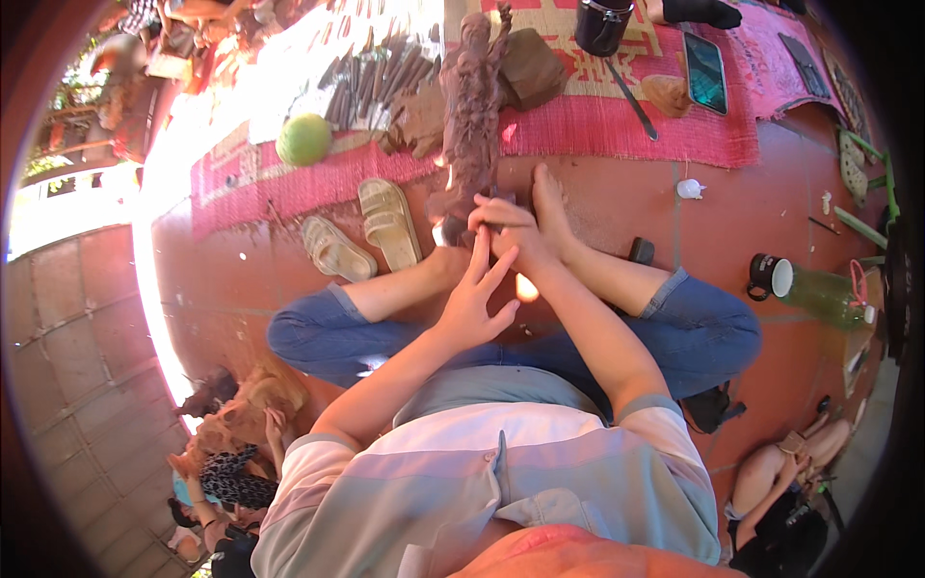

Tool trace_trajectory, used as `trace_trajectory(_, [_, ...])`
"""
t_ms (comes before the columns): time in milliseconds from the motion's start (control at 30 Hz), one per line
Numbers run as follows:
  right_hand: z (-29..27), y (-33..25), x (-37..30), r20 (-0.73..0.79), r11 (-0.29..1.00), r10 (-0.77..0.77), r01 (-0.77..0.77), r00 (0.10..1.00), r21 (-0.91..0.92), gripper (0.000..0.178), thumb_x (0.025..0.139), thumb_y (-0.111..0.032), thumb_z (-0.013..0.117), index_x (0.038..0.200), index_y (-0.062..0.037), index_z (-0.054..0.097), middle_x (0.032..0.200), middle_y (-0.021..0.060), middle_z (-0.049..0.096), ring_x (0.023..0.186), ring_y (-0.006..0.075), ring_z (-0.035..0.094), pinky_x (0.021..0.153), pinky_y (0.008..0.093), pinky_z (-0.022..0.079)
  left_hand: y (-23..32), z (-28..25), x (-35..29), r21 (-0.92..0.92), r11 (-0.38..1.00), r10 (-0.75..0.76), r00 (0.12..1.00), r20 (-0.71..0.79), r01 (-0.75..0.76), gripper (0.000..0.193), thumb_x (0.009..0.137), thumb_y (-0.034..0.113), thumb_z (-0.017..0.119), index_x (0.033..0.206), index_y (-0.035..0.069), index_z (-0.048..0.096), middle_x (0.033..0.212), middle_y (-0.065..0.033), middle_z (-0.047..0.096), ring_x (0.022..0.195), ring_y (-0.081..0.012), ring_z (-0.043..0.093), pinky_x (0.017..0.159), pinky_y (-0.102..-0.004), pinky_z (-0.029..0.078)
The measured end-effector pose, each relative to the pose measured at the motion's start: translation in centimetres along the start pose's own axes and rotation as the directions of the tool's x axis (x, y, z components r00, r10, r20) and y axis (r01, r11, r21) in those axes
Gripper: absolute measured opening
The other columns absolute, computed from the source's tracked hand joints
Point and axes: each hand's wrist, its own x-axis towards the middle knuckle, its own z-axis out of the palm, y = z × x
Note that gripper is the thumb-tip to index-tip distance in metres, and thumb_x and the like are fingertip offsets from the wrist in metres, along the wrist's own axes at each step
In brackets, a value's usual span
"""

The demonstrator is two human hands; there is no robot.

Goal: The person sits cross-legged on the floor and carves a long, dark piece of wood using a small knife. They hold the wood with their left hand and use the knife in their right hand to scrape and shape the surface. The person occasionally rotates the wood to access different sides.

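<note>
A carved brown wooden statue (471, 116) lies lengthwise in front of me, its lower end between my bare feet. Close to that end, my right hand (515, 236) has its fingers curled. Whatever it may grip is hidden. My left hand (472, 306) is just below it with thumb and fingers spread, the longer fingertips reaching up against the right hand. Nothing shows in the left palm. Beside the statue are a dark block of wood (533, 69) on the right and a brown lump (416, 120) on the left.
Several carving chisels (381, 82) lie on the red mat (617, 135), near a green ball-like fruit (303, 140). Right of the statue are a long file (633, 102), a phone (705, 73) and a black container (603, 27). Sandals (388, 222), a mug (768, 276) and a green bottle (821, 295) surround me.
</note>
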Motion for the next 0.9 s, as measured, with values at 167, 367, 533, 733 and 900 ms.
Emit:
trace_trajectory(167, [-0.3, 1.0, 0.5, 0.094, 0.999, -0.027, 0.023, 0.995, 0.041, 0.012, 0.078, -0.006, 0.065, 0.088, -0.0124, 0.064, 0.101, 0.0130, 0.067, 0.114, 0.0363, 0.061, 0.080, 0.0393, 0.054, 1.6, 0.0, 0.5, 0.121, 0.992, -0.038, 0.999, 0.038, 0.033, 0.087, 0.078, 0.008, 0.070, 0.153, 0.007, 0.026, 0.157, -0.0325, -0.003, 0.148, -0.0428, 0.006, 0.115, -0.0428, 0.024])
trace_trajectory(367, [-1.2, 1.8, 1.5, 0.123, 0.995, -0.036, 0.024, 0.992, 0.092, 0.016, 0.077, -0.005, 0.066, 0.091, -0.0119, 0.069, 0.100, 0.0113, 0.067, 0.108, 0.0362, 0.064, 0.081, 0.0386, 0.055, 2.4, 0.5, 1.6, 0.082, 0.991, -0.106, 0.994, 0.011, 0.105, 0.085, 0.079, 0.009, 0.070, 0.152, 0.007, 0.028, 0.158, -0.0308, -0.001, 0.148, -0.0408, 0.008, 0.116, -0.0440, 0.025])
trace_trajectory(533, [-3.1, 0.6, 2.2, 0.430, 0.881, 0.178, -0.338, 0.885, 0.331, 0.020, 0.078, -0.002, 0.065, 0.096, -0.0066, 0.070, 0.103, 0.0074, 0.066, 0.121, 0.0266, 0.055, 0.097, 0.0330, 0.045, 1.9, 1.1, 1.1, 0.078, 0.994, -0.064, 0.990, -0.124, 0.074, 0.082, 0.080, 0.012, 0.070, 0.152, 0.012, 0.031, 0.159, -0.0283, 0.006, 0.148, -0.0416, 0.010, 0.116, -0.0444, 0.025])
trace_trajectory(733, [-2.7, 0.1, 2.3, 0.419, 0.994, -0.078, 0.103, 0.905, -0.039, 0.016, 0.080, -0.010, 0.063, 0.094, -0.0046, 0.069, 0.099, 0.0098, 0.066, 0.114, 0.0317, 0.058, 0.104, 0.0403, 0.040, 1.3, 2.6, -0.6, -0.008, 0.999, -0.048, 0.971, -0.234, 0.047, 0.082, 0.078, 0.009, 0.067, 0.152, 0.015, 0.032, 0.159, -0.0269, 0.006, 0.148, -0.0415, 0.007, 0.116, -0.0435, 0.026])
trace_trajectory(900, [-2.6, -1.3, 2.9, 0.457, 0.933, -0.015, 0.177, 0.889, -0.313, 0.017, 0.081, -0.012, 0.066, 0.097, -0.0141, 0.072, 0.104, 0.0053, 0.070, 0.111, 0.0299, 0.059, 0.099, 0.0456, 0.038, 0.9, 0.8, -1.1, -0.014, 0.998, -0.055, 0.988, -0.147, 0.053, 0.079, 0.079, 0.010, 0.067, 0.150, 0.019, 0.034, 0.157, -0.0258, 0.013, 0.148, -0.0413, 0.010, 0.112, -0.0461, 0.035])
